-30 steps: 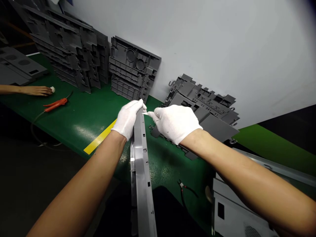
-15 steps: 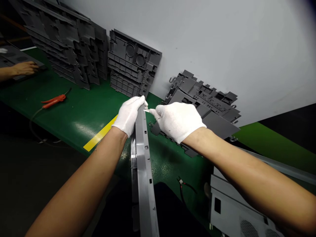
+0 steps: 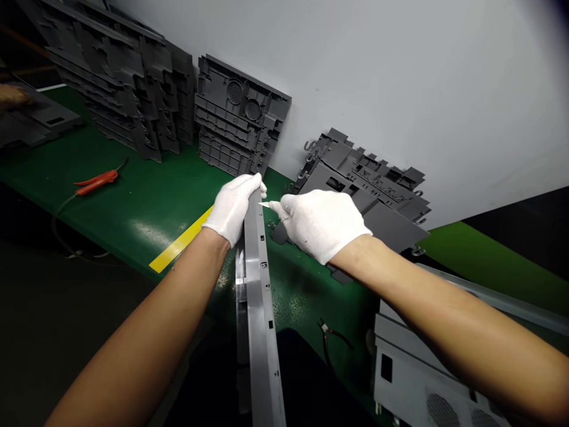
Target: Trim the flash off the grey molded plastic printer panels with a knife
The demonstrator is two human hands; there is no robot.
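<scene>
**benchrat:** ok so which way does that long grey panel (image 3: 260, 308) run compared to the hands? trying to get the geometry straight.

**moldguy:** It stands on edge with its long axis running from the bottom of the view straight up and away from the person, ending right at the fingers. The left hand (image 3: 232, 207), white glove, is closed over the far top end, fingers (image 3: 254, 181) curled round the edge from the left side. So the panel hangs below and toward the body from that grip.

**benchrat:** and the other hand?

**moldguy:** The right hand (image 3: 320, 222), gloved too, sits just to the right of that same end, fingers pinched shut on a small blade (image 3: 264, 205). The tip points left, toward the panel's edge, just beside the left fingertips. I can't tell if the tip actually touches the plastic or stops a hair short.

**benchrat:** so both hands are basically at the same spot?

**moldguy:** Yeah, both are at the far end, left one on the panel, right one just beside it. The left is the one actually on it. The rest of the panel is well behind the fingers, nearer the body.

**benchrat:** what's past the fingers?

**moldguy:** The green surface (image 3: 146, 201), with a ribbed grey moulding (image 3: 237, 127) leaning on the wall just beyond the left fingers, and a pile of flat grey parts (image 3: 377, 184) beyond the right ones. Orange-handled pliers (image 3: 95, 181) lie well off to the left.
</scene>
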